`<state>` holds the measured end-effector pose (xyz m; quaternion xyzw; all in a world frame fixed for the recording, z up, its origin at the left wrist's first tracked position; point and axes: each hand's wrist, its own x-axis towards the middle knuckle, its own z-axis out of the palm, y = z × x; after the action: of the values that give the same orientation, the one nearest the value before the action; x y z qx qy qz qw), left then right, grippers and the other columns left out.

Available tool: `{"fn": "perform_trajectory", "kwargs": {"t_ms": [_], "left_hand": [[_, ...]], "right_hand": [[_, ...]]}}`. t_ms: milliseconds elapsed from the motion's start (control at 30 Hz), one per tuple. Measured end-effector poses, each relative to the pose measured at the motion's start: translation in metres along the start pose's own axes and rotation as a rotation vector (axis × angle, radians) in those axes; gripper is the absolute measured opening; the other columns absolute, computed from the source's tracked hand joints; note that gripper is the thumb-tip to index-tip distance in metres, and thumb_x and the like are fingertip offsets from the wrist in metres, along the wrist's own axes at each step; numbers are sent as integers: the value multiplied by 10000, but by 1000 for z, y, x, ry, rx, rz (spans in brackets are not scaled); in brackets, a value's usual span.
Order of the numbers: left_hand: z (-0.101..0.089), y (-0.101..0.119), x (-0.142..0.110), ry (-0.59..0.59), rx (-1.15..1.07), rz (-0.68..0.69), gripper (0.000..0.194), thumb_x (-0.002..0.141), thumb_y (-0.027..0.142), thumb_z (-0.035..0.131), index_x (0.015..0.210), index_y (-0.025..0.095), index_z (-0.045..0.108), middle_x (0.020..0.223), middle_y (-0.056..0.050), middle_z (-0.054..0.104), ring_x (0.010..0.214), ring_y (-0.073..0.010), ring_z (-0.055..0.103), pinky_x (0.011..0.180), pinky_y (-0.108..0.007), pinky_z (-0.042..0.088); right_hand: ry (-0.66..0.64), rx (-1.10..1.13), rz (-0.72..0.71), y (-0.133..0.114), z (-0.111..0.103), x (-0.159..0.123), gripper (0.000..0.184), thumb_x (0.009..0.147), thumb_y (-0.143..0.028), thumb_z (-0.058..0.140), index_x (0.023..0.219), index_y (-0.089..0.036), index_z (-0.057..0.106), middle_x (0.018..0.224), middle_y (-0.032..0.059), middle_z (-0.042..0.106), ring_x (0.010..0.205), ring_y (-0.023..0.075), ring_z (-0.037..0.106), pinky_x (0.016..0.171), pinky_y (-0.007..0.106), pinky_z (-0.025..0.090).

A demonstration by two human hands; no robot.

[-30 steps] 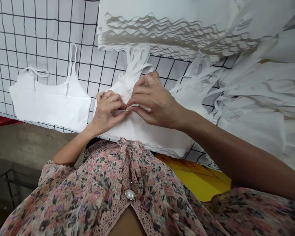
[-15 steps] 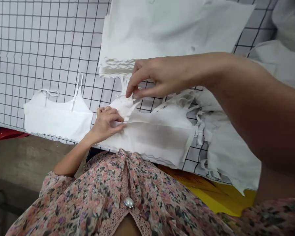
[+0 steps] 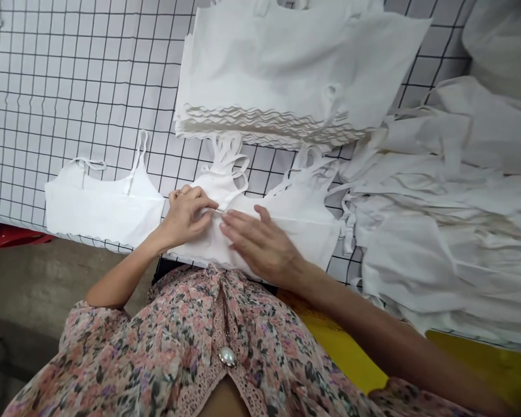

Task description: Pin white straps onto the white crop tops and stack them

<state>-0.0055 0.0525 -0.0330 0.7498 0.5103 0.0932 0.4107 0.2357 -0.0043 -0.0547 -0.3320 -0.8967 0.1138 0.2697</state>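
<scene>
A white strappy crop top (image 3: pixel 304 231) lies in front of me at the table's near edge, on what looks like a small stack of the same. My left hand (image 3: pixel 189 214), with a ring on one finger, pinches its fabric near the left end of the neckline. Flat on the front panel rests my right hand (image 3: pixel 264 246), fingers stretched out and slightly blurred, holding nothing. Thin looped straps (image 3: pixel 228 153) stick up from the top's left side. Left of my hands, another white crop top (image 3: pixel 102 211) lies spread out, its two straps upward.
A thick stack of white garments (image 3: pixel 286 63) with wavy hems stands behind. A loose heap of white tops (image 3: pixel 443 220) fills the right. A white cloth with a black grid (image 3: pixel 69 87) covers the table. Something yellow (image 3: pixel 342 347) sits below its front edge, something red (image 3: pixel 13 236) at left.
My right hand has come down from above the straps, toward me, and now lies flat on the top. My left hand stays nearly in place, on the fabric.
</scene>
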Motion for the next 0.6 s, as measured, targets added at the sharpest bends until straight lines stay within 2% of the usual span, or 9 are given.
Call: {"fn": "perform_trajectory", "kwargs": {"t_ms": [67,133,200,267,367,433,500,600], "left_hand": [[-4,3,3,-32,5,-14,227,1022,271,573,1087,216,784,1073,-52,697,1075,-230,560,1011,-440,331],[-6,7,8,-54,13,-45,251,1041,377,599,989,207,777,1069,-55,705,1088,-238,559,1025,-453,339],[-7,11,15,-34,16,-86,251,988,416,689,892,193,754,1043,-53,716,1093,-244,569,1045,-468,352],[-8,15,23,12,-45,-129,195,912,354,761,835,177,732,955,-45,719,1028,-224,594,1025,-451,395],[-14,20,35,-5,-344,-214,109,838,239,782,793,154,732,793,-26,690,827,-154,610,882,-364,475],[-21,23,42,-45,-567,-283,77,794,186,814,791,139,752,780,-35,710,758,-124,625,792,-312,500],[-29,25,50,-57,-679,-342,93,774,174,859,789,129,779,798,-60,746,706,-101,618,689,-265,489],[-43,25,59,-60,-750,-418,131,845,234,875,835,114,823,820,-96,772,619,-64,546,563,-228,428]], "right_hand": [[-157,-42,-15,-14,19,-17,476,1132,-296,469,1587,-164,516,1639,151,549,1580,289,481,1331,651,327],[-282,-19,-10,-17,32,-23,588,1149,-419,412,1679,-166,398,1736,156,394,1655,316,359,1351,701,245],[-358,46,10,-13,38,-23,668,1142,-505,388,1729,-195,302,1787,141,267,1688,338,275,1355,736,184],[-386,107,20,-9,41,-21,708,1130,-538,402,1749,-229,248,1812,121,179,1704,357,213,1350,761,141],[-368,124,3,-6,43,-18,694,1128,-527,417,1744,-252,255,1821,108,146,1708,351,201,1346,763,147],[-359,103,-14,-6,44,-17,667,1133,-515,408,1731,-245,285,1818,114,150,1709,343,204,1338,767,173],[-352,96,-32,-6,45,-16,658,1136,-512,403,1721,-224,312,1812,129,163,1708,350,206,1320,787,193],[-324,118,-48,-5,49,-15,653,1137,-503,412,1710,-197,344,1805,152,187,1703,363,218,1301,806,205]]}}
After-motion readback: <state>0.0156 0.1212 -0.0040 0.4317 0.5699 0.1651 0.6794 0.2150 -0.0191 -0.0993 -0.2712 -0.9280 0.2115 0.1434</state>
